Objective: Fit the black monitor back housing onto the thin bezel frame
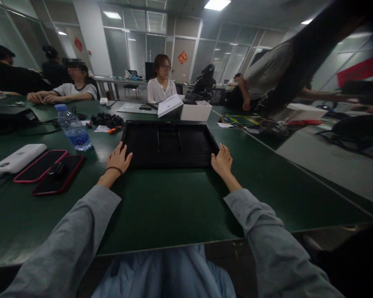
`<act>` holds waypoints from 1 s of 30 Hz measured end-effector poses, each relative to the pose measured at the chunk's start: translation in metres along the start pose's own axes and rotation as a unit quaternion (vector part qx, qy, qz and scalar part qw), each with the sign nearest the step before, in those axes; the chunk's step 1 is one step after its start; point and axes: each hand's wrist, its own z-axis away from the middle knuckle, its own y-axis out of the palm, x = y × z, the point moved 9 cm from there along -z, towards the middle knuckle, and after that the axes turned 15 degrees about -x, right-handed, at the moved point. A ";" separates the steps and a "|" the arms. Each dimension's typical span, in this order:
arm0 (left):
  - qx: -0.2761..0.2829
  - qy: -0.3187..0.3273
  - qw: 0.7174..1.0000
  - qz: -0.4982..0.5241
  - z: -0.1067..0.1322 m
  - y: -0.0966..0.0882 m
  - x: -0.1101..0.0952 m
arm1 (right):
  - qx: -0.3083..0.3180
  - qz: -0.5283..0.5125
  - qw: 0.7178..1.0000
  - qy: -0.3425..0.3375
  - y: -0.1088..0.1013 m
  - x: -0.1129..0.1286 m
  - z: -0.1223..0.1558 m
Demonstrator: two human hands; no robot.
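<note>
A shallow black rectangular tray-like panel [139, 142] with raised edges and two thin rails inside lies on the green table in front of me. At its left short side, my left hand [118, 159] grips the edge, thumb toward the front corner. My right hand [222, 160] holds the opposite side near the front right corner, its fingers curled over the outer edge. The undersides of both hands are hidden from view.
On the left stand a water bottle [73, 127], a white power bank [18, 158] and two red-edged phones [66, 171]. Behind the panel are tangled black cables [104, 120] and an open white box [196, 111]. People sit opposite; another person [261, 78] leans over at right.
</note>
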 end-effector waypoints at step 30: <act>-0.008 -0.011 1.000 0.026 -0.004 0.009 0.009 | 0.100 0.025 0.995 0.011 0.007 -0.002 -0.002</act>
